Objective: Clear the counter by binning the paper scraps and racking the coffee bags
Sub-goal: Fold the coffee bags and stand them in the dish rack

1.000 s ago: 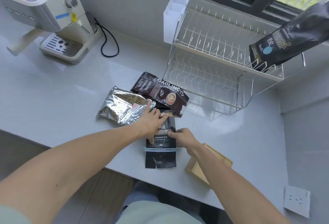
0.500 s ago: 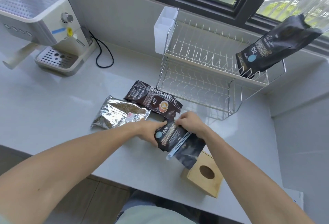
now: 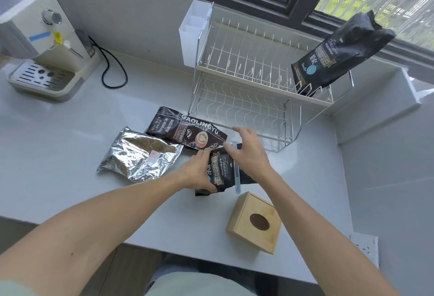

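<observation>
Both hands hold a black coffee bag [image 3: 219,171] with gold lettering and a pale sealing clip, tilted just above the counter's front middle. My left hand [image 3: 197,173] grips its lower left side, my right hand [image 3: 249,152] its upper right part by the clip. A brown Gaolingyu coffee bag [image 3: 185,130] lies flat behind them, and a silver foil bag [image 3: 138,154] lies to the left. Another black coffee bag [image 3: 338,56] leans in the top tier of the white wire dish rack [image 3: 246,79] at the right end.
A wooden box [image 3: 254,221] with a round hole stands near the front edge by my right forearm. A cream coffee machine [image 3: 35,37] with a black cable sits at the far left. A white cutlery holder [image 3: 193,35] hangs on the rack's left side. A wall socket [image 3: 364,245] is lower right.
The black bag lay flat under my hands, then both hands lifted and turned it. It now stands more upright, closer to the rack.
</observation>
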